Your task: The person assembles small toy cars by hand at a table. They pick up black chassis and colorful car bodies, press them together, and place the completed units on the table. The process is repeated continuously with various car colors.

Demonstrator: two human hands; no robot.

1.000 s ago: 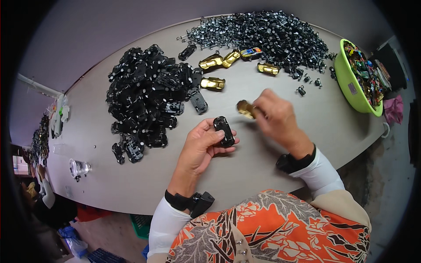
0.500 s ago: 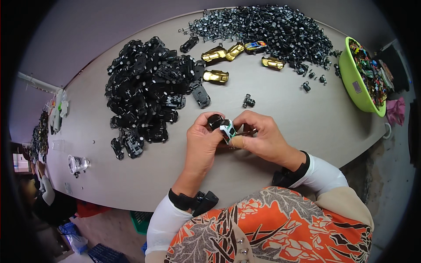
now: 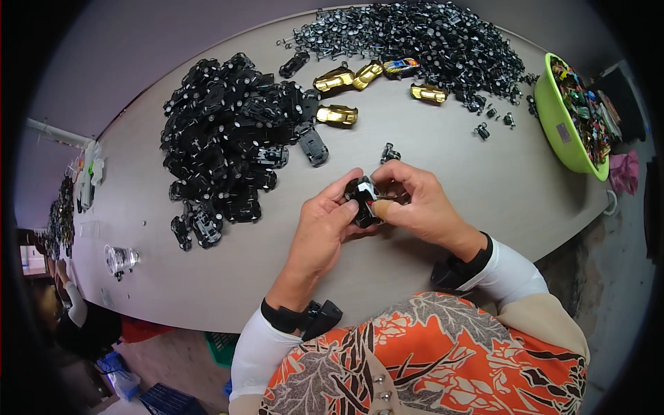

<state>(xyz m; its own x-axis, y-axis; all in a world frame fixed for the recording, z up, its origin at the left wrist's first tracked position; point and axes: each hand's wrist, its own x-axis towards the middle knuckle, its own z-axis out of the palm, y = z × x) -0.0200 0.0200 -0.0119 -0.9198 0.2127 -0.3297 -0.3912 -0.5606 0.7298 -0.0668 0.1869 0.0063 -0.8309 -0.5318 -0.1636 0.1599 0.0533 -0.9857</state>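
A toy car point(image 3: 360, 188), black with a patch of white, is held over the table's near middle. My left hand point(image 3: 319, 225) is closed round its left side, thumb across the top. My right hand point(image 3: 430, 206) pinches at the car's right side with thumb and forefinger. Whether a small loose part sits between those right fingertips is hidden. Just beyond my hands lies a small wheel-and-axle piece point(image 3: 390, 153). To the left rises a big heap of black toy car bases point(image 3: 228, 138), and a dark grey one point(image 3: 313, 145) lies at its right edge.
Several gold toy cars point(image 3: 337, 115) and a blue patterned one point(image 3: 401, 67) lie farther back. Behind them spreads a pile of wheel axles point(image 3: 443, 48). A lime-green basin point(image 3: 561, 131) of coloured pieces stands right. At left are a clear cup point(image 3: 122, 259) and another person's arm point(image 3: 75, 301).
The car has turned in my hands, so more of its black part and less of its white-and-green body shows. My left fingers have shifted round it. The view has moved slightly.
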